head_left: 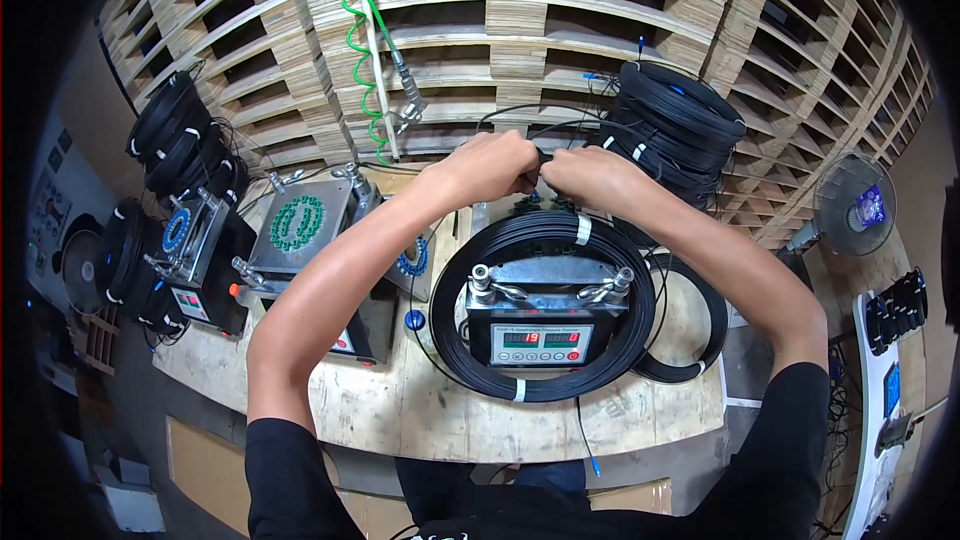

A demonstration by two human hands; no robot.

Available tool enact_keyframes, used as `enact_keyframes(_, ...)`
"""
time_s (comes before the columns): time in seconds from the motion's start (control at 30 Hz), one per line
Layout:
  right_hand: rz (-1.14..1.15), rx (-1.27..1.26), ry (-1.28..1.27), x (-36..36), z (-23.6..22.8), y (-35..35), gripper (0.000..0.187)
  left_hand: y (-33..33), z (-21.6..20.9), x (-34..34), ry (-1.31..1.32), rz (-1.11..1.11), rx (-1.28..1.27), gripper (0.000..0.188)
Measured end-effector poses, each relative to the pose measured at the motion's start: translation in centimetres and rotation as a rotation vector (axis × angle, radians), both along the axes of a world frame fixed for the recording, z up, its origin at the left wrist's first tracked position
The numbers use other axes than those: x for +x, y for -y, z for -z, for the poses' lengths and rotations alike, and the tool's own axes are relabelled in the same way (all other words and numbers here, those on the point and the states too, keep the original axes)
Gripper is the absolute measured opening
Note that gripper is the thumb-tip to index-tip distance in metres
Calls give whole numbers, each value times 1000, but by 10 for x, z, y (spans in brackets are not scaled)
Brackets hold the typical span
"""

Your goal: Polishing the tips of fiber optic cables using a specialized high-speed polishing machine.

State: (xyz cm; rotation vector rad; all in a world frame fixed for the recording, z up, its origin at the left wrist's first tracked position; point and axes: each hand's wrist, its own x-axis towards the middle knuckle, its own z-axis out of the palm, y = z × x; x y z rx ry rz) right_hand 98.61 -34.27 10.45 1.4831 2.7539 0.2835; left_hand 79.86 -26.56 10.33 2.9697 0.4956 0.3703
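Observation:
Close together above the far side of the bench, my left hand [497, 164] and my right hand [592, 178] are both closed. A small dark piece shows between them, but my fingers hide most of it. Thin black cable arches behind my hands. Just below them, a large coil of black cable [455, 315], bound with white ties, encircles a metal-topped control box [541, 318] with a lit red and green display. From the coil, a cable end with a blue connector [596, 466] hangs over the bench's front edge.
Another coil [712, 335] lies on the bench's right, near a tall stack of coils [680, 125]. Left are a fixture with a green ring of parts [296, 224] and a smaller blue one [177, 229]. A green coiled hose [354, 50] hangs before stacked pallets. A fan [853, 208] stands right.

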Motion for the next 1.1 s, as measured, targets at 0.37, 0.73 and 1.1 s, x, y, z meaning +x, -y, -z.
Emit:
enact_keyframes(0.37, -32, -33, 262, -19, 3, -5, 15, -3, -10, 13, -117, -61, -51, 16)
enact_keyframes(0.73, 23, -78, -124, -1, 1, 11, 31, 9, -35, 41, -431, -139, 51, 13)
enact_keyframes(1.1, 208, -186, -279, 17, 8, 19, 25, 23, -33, 64, -489, -151, 203, 18)
